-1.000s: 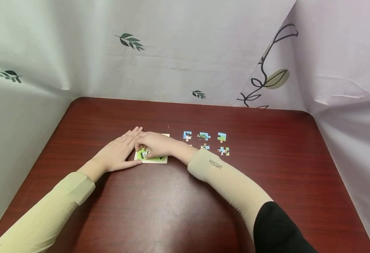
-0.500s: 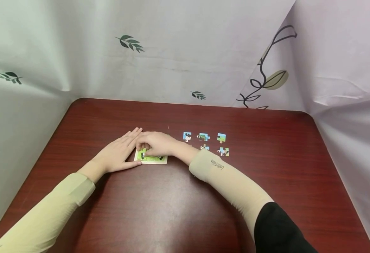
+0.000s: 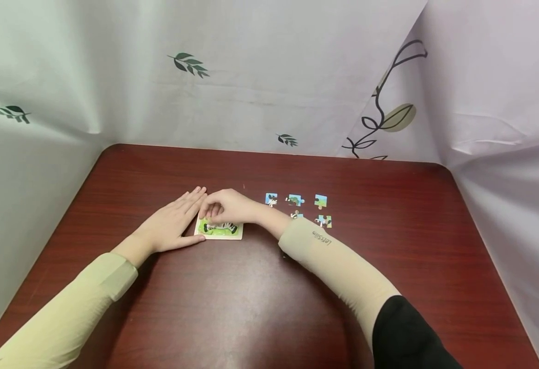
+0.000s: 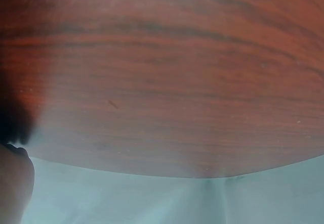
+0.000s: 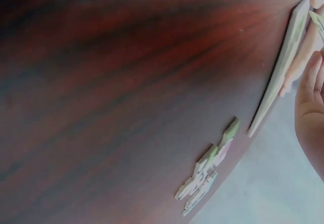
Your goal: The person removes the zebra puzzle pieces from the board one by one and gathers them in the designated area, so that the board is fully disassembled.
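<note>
A small square puzzle board (image 3: 223, 236) with a pale frame and a green picture of a striped black-and-white animal lies on the table. My left hand (image 3: 170, 221) lies flat along its left side, fingers straight, thumb at the near left corner. Over the board, my right hand (image 3: 230, 207) has curled fingers and pinches a puzzle piece (image 5: 317, 20), whose green edge shows in the right wrist view. The right hand hides the far part of the board. Only a bit of the left hand (image 4: 14, 183) enters the left wrist view.
To the right of the board, several loose puzzle pieces lie in rows, among them a blue one (image 3: 271, 199) and a blue-green one (image 3: 320, 201). My right forearm passes close to them. The reddish-brown table (image 3: 232, 302) meets white cloth walls (image 3: 232, 102) behind.
My right hand has risen slightly and its fingers have drawn up, so more of the striped animal on the board shows. The left hand stays in place.
</note>
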A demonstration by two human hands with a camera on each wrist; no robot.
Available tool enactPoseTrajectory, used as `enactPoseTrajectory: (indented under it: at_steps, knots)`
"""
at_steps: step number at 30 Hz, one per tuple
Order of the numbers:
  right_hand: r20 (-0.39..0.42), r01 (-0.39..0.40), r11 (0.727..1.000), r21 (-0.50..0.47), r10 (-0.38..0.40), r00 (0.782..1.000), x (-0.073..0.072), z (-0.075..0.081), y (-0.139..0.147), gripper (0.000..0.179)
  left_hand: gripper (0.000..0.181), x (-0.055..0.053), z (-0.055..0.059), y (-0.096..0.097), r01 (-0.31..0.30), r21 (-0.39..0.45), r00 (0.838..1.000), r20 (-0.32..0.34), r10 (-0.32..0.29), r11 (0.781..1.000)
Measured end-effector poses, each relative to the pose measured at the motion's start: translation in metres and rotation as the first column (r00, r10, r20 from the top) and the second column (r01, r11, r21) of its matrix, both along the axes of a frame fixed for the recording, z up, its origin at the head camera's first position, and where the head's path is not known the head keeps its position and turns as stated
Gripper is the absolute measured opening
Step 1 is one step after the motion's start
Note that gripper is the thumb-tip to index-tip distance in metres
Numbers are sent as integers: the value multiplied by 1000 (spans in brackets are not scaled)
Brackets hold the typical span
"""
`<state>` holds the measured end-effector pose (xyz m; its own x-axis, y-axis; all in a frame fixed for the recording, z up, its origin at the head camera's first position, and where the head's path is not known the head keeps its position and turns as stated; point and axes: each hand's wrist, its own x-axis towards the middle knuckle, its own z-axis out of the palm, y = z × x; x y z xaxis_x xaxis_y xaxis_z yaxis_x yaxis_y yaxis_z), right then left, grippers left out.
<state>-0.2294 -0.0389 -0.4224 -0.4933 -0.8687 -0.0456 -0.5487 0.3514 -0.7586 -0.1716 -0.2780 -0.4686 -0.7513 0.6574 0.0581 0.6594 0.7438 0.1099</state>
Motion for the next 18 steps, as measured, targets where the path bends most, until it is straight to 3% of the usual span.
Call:
enactPoseTrajectory:
  at_steps: [9, 18]
  knots:
    - [164, 63, 993, -101, -46, 985, 3, 18, 23, 16, 102, 0, -2, 0, 3, -3, 1000, -7, -3, 1000]
    - [193, 120, 990, -74, -104, 976, 5, 23, 63, 13, 104, -3, -3, -1, -15, -27, 999, 37, 16, 1000]
